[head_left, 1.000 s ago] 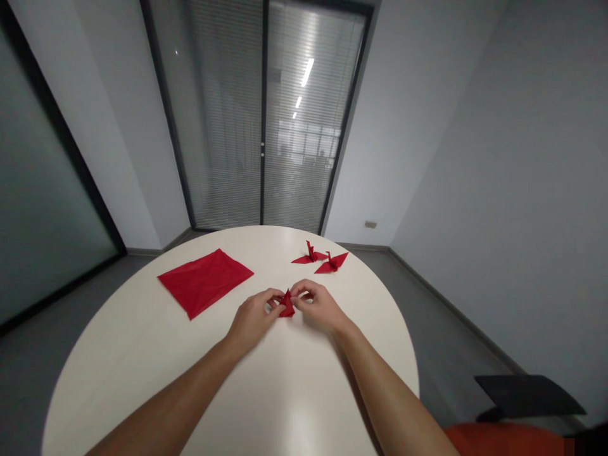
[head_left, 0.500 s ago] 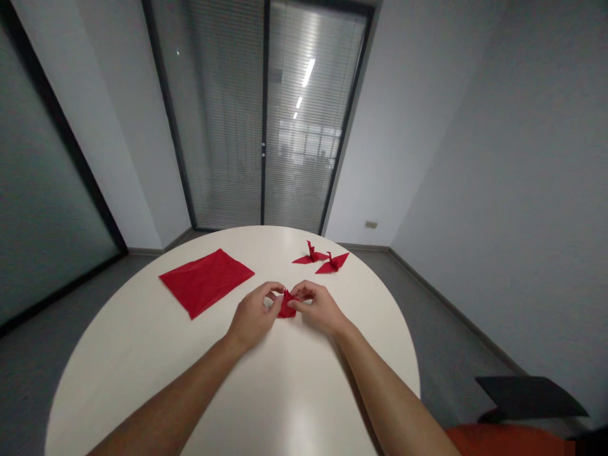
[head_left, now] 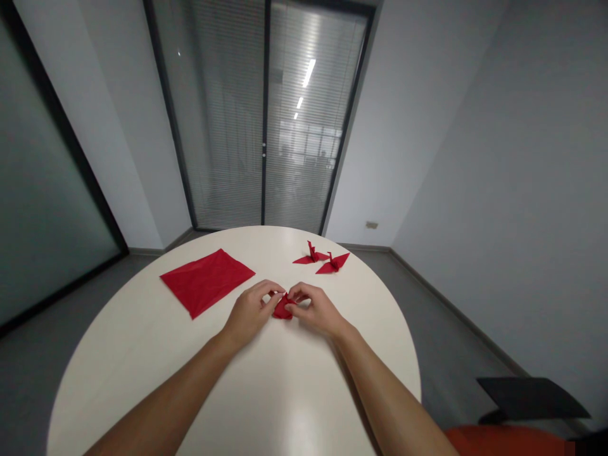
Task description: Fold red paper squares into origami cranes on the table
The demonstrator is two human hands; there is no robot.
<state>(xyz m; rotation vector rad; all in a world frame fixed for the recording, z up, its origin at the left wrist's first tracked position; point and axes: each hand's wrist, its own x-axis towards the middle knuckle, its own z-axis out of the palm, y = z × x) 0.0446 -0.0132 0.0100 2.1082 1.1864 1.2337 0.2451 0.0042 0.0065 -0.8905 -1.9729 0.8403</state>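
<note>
A small piece of folded red paper (head_left: 284, 309) is held just over the white round table (head_left: 266, 392), between both hands. My left hand (head_left: 253, 310) pinches its left upper side with thumb and fingertips. From the other side, my right hand (head_left: 316, 307) grips the paper's right edge, thumb in front and fingers curled behind. The fingers cover parts of the folds, so its full shape is hidden.
Farther back on the right stand two red origami cranes (head_left: 312, 254) close together. A stack or sheet of red paper (head_left: 208, 284) lies flat at the left. A chair with a black armrest (head_left: 532, 396) stands beside the table at the lower right.
The folded paper has shifted slightly left and tilted between my fingers. My left hand has moved a little left; both hands keep their hold.
</note>
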